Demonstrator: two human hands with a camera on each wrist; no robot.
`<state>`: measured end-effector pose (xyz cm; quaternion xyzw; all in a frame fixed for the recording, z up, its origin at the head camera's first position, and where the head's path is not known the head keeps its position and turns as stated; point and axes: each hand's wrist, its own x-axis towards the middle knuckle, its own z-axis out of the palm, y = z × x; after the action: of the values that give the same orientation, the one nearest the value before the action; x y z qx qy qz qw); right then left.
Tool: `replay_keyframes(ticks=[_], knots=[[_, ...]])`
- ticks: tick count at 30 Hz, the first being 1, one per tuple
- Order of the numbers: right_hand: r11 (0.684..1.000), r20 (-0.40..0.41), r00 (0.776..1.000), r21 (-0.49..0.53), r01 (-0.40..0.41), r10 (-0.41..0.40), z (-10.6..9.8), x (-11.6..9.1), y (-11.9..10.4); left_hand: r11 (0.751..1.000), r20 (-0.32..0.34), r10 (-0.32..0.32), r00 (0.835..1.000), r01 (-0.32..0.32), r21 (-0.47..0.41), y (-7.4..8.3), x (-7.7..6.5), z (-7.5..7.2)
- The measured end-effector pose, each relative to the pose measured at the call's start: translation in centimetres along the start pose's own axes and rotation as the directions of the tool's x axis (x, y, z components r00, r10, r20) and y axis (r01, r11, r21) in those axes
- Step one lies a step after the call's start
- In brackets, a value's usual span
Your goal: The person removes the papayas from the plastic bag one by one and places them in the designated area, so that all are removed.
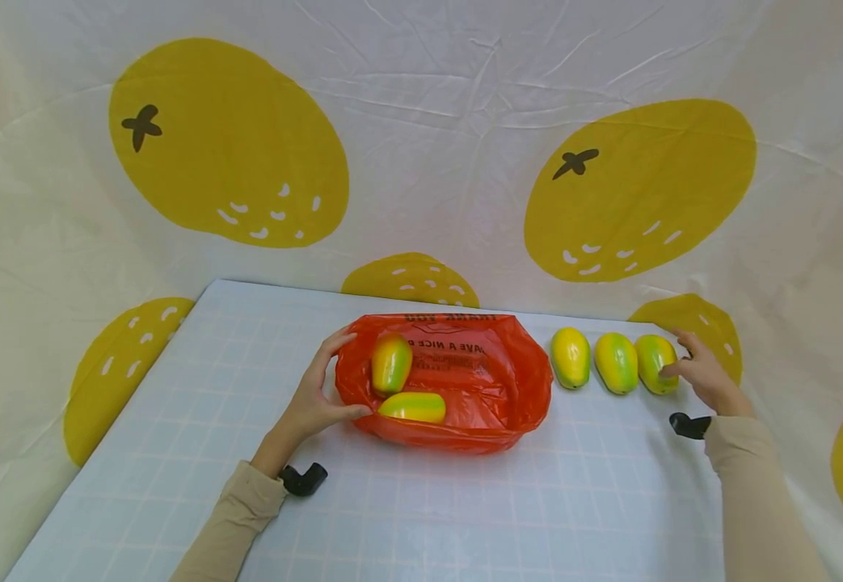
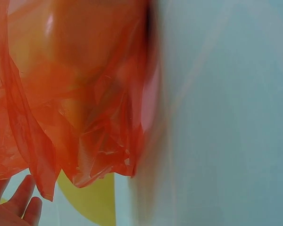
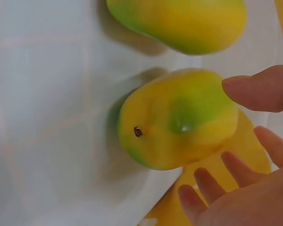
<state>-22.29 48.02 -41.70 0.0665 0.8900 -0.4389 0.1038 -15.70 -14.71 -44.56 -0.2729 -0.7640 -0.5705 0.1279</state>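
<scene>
A red plastic bag [image 1: 443,438] with black lettering lies on the table, its mouth spread wide. Inside it are two yellow-green mangoes, one at the back left [image 1: 392,362] and one lying sideways [image 1: 415,406] along the front. My left hand [image 1: 314,394] rests at the bag's left rim, thumb and fingers spread apart along it. To the right of the bag, my right hand [image 1: 706,375] reaches round the rightmost mango [image 1: 654,361], its thumb and loosely spread fingers close about it. The right wrist view shows gaps between the fingertips [image 3: 201,178] and this mango.
Two more mangoes, a middle one [image 1: 616,364] and a left one [image 1: 571,357], stand in a row between the bag and my right hand. The pale grid-patterned table [image 1: 465,517] ends at a white curtain [image 1: 436,162] printed with yellow fruit. Black wrist mounts sit at both cuffs.
</scene>
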Motion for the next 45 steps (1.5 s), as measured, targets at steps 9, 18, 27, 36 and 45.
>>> replay_keyframes(ticks=[9,18,27,36,45], knots=[[0.998,-0.079,0.996,-0.049,0.038,-0.042,0.1,-1.0,-2.3,1.0,-0.003,0.011,1.0,-0.011,0.004,0.0,0.0,0.1],[0.994,-0.129,0.989,-0.088,0.063,-0.074,0.3,-1.9,-4.4,1.0,0.006,-0.011,1.0,0.011,-0.014,0.1,0.0,0.0],[0.985,-0.203,0.965,-0.08,0.155,-0.168,1.0,-2.7,-7.0,1.0,0.009,-0.008,1.0,0.008,-0.017,0.1,0.0,0.0],[0.965,-0.323,0.91,-0.111,0.237,-0.261,2.4,-3.9,-9.7,1.0,0.008,0.0,1.0,0.001,-0.01,0.2,0.0,0.0],[0.947,-0.344,0.882,-0.136,0.291,-0.321,3.8,-5.7,-13.0,1.0,0.004,-0.026,1.0,0.026,-0.002,0.2,-0.1,0.0]])
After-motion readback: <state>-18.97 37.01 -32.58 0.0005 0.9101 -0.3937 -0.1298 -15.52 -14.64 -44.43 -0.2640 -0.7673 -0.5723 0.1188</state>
